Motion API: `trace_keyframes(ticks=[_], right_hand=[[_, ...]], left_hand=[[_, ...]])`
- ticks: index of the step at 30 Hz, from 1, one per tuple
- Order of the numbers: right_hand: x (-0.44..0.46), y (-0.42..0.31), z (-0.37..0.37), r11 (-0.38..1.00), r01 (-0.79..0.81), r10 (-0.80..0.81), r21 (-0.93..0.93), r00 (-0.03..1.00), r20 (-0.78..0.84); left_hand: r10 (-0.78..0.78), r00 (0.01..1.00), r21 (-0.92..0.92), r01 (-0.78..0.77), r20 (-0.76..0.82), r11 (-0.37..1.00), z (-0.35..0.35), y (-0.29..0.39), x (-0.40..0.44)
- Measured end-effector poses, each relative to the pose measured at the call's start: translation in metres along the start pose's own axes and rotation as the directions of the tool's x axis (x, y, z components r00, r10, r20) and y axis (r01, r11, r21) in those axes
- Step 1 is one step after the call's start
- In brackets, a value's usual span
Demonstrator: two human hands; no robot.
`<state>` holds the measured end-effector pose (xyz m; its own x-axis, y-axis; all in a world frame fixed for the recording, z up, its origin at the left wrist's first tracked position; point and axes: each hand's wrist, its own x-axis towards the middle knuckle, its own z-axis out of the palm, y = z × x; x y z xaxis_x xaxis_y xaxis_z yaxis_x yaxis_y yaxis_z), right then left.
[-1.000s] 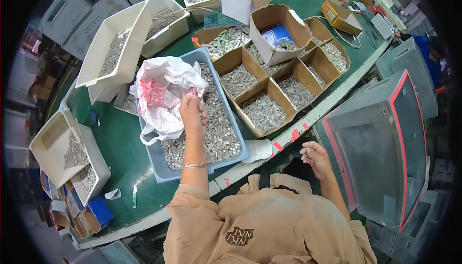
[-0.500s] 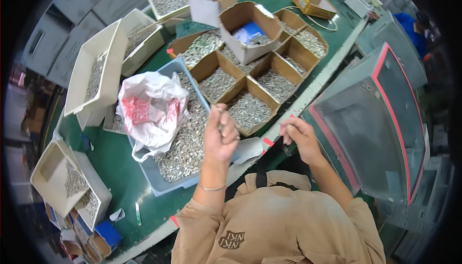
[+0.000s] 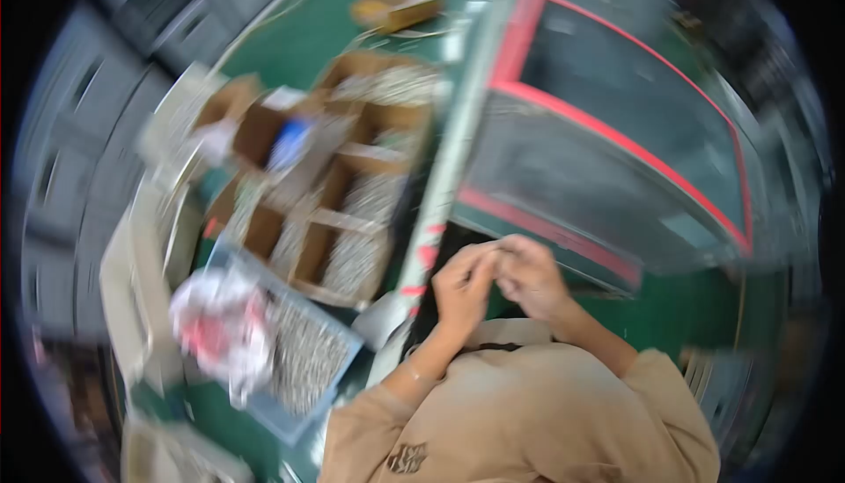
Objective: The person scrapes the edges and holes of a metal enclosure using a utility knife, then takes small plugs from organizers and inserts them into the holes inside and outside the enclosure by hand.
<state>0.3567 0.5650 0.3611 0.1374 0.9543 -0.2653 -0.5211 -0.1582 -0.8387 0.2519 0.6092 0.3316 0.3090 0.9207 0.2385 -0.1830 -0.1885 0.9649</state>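
Note:
My left hand [image 3: 462, 289] and my right hand [image 3: 532, 282] meet in front of my chest, just past the table's edge. The fingers of both are bent and pinched together at the tips. Whatever may be between them is too small or too hidden to make out. Left of the hands, a blue tray [image 3: 283, 427] holds many small metallic-looking pieces, with a crumpled white and red plastic bag [image 3: 220, 324] on top. Beyond it stands a divided cardboard box [image 3: 310, 254] with similar small pieces in its compartments. Motion blurs much of the view.
A pale flat piece [image 3: 381, 320] lies at the table edge [image 3: 449, 153]. To the right stands a grey, clear-panelled cover with red edging [image 3: 607, 135]. Off-white bins [image 3: 132, 285] line the left side, and a yellow box [image 3: 400, 9] sits at the far end.
The view has swung to the right, so the trays and boxes now appear further left. My hands, apart before, have come together at the fingertips.

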Motion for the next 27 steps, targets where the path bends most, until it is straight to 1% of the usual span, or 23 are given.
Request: trace_keyframes(ticks=[1,2,3,4,5,6,7,9,10,11,13,14,15,17,18,19,21,22,24,25,27], right_hand=[[-0.007,-0.007,-0.011,0.999,-0.006,0.007,0.050,1.000,-0.028],[-0.015,-0.011,-0.023,0.997,0.023,-0.019,0.071,0.998,-0.060],[-0.023,-0.015,-0.037,0.994,0.054,-0.045,0.096,0.995,-0.085],[-0.032,-0.017,-0.052,0.984,0.129,-0.113,0.126,0.985,-0.131],[-0.042,-0.021,-0.065,0.968,0.201,-0.176,0.151,0.971,-0.163],[-0.058,-0.029,-0.078,0.946,0.289,-0.244,0.149,0.935,-0.259],[-0.074,-0.037,-0.093,0.900,0.363,-0.272,0.240,0.900,-0.341],[-0.104,-0.048,-0.128,0.750,0.601,-0.416,0.275,0.753,-0.509],[-0.121,-0.058,-0.144,0.693,0.699,-0.497,0.175,0.640,-0.586],[-0.138,-0.070,-0.161,0.630,0.773,-0.565,0.069,0.517,-0.643],[-0.169,-0.097,-0.196,0.537,0.831,-0.630,-0.142,0.284,-0.723],[-0.177,-0.109,-0.218,0.565,0.778,-0.649,-0.275,0.213,-0.730],[-0.186,-0.119,-0.239,0.588,0.706,-0.666,-0.395,0.145,-0.732],[-0.191,-0.139,-0.267,0.669,0.535,-0.674,-0.516,0.144,-0.724],[-0.191,-0.147,-0.282,0.710,0.489,-0.650,-0.507,0.176,-0.739],[-0.190,-0.153,-0.290,0.718,0.453,-0.660,-0.529,0.200,-0.724],[-0.180,-0.159,-0.304,0.636,0.332,-0.768,-0.697,0.179,-0.615],[-0.177,-0.161,-0.309,0.632,0.325,-0.773,-0.703,0.199,-0.603],[-0.174,-0.163,-0.316,0.627,0.305,-0.779,-0.717,0.248,-0.576],[-0.174,-0.164,-0.318,0.628,0.334,-0.778,-0.703,0.253,-0.575],[-0.173,-0.165,-0.326,0.666,0.329,-0.746,-0.670,0.323,-0.582]], left_hand=[[-0.034,0.998,0.000,0.034,0.059,0.999,0.011,-0.007,-0.001],[-0.285,0.955,-0.072,0.291,0.087,0.954,0.024,0.008,-0.001],[-0.333,0.935,-0.235,0.354,0.123,0.905,0.040,0.009,-0.001],[-0.394,0.902,-0.328,0.431,0.175,0.841,0.050,0.013,0.001],[-0.529,0.808,-0.454,0.585,0.258,0.672,0.057,0.015,0.003],[-0.558,0.707,-0.547,0.699,0.434,0.461,0.060,0.007,0.006],[-0.555,0.588,-0.580,0.785,0.588,0.218,0.064,-0.006,0.010],[-0.650,0.337,-0.465,0.885,0.681,-0.029,0.081,-0.023,0.015],[-0.659,0.253,-0.397,0.914,0.709,-0.077,0.089,-0.028,0.013],[-0.687,0.212,-0.336,0.941,0.695,-0.050,0.100,-0.029,0.010],[-0.673,0.109,-0.207,0.976,0.732,-0.068,0.124,-0.033,0.005],[-0.640,0.093,-0.159,0.986,0.762,-0.046,0.138,-0.029,0.004],[-0.662,0.075,-0.120,0.993,0.746,-0.023,0.151,-0.025,0.002],[-0.657,0.042,-0.049,0.999,0.752,0.008,0.174,-0.018,-0.001],[-0.681,0.041,0.001,0.998,0.732,0.061,0.185,-0.017,-0.004],[-0.675,0.026,0.037,0.996,0.738,0.079,0.194,-0.015,-0.007],[-0.668,0.008,0.092,0.989,0.744,0.114,0.210,-0.013,-0.013],[-0.671,0.006,0.115,0.984,0.742,0.136,0.217,-0.013,-0.016],[-0.696,-0.011,0.118,0.987,0.718,0.106,0.230,-0.011,-0.021],[-0.708,-0.018,0.116,0.989,0.706,0.090,0.236,-0.011,-0.024],[-0.729,-0.012,0.127,0.987,0.685,0.103,0.248,-0.010,-0.029]])
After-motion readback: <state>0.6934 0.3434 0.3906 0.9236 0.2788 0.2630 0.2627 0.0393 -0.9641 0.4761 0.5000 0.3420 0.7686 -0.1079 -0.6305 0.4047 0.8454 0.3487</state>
